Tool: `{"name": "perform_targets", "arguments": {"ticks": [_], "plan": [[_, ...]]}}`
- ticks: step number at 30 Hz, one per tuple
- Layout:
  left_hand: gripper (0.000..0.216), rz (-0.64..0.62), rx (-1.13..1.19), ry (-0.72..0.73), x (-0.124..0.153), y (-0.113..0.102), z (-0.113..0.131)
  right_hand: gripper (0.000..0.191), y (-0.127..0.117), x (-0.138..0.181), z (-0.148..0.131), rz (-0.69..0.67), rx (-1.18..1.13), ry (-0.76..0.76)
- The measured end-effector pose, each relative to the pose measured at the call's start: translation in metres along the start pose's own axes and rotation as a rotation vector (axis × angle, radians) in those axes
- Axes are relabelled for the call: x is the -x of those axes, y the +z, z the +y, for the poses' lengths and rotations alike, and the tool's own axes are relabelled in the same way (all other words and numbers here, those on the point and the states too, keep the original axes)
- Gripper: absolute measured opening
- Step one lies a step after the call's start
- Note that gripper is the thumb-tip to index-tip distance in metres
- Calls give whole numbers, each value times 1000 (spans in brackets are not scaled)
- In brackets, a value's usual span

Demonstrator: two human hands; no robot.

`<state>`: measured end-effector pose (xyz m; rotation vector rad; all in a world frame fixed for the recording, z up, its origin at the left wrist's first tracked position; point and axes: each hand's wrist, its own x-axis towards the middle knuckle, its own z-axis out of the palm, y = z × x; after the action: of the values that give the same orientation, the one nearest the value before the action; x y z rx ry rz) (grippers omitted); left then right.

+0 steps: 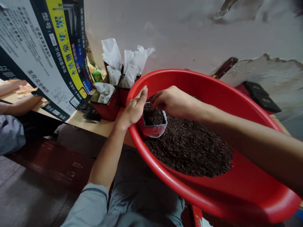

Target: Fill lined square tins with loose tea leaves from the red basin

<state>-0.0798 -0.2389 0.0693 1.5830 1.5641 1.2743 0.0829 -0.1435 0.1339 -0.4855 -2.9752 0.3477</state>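
Observation:
A big red basin [213, 195] holds a heap of dark loose tea leaves [191, 148]. At its left rim, a small clear plastic bag [153, 129] is partly filled with the same leaves. My left hand [133, 108] rests against the bag's left side, fingers together and stretched along its edge. My right hand [172, 101] is curled over the bag's mouth, fingertips down in the leaves; what it pinches is hidden.
Several dark red boxes [107, 107] lined with white plastic bags [132, 64] stand left of the basin on a wooden table [94, 126]. A printed poster [44, 53] leans at far left. Another person's arms [16, 101] reach in at the left edge.

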Motion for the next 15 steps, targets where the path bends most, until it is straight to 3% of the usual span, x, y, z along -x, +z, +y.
{"name": "perform_targets", "arguments": {"ticks": [6,10,12,15], "plan": [[77,-4,-120,3,4,-1,5,19,6,25,0,123,-125,-73],[61,-73,-313,143,13,5,5,22,14,63,28,203,-21,-6],[45,-168,-462,248,17,8,3,29,28,93,56,149,68,87],[36,-314,-565,364,19,6,2,43,59,139,97,-128,174,264]]}}
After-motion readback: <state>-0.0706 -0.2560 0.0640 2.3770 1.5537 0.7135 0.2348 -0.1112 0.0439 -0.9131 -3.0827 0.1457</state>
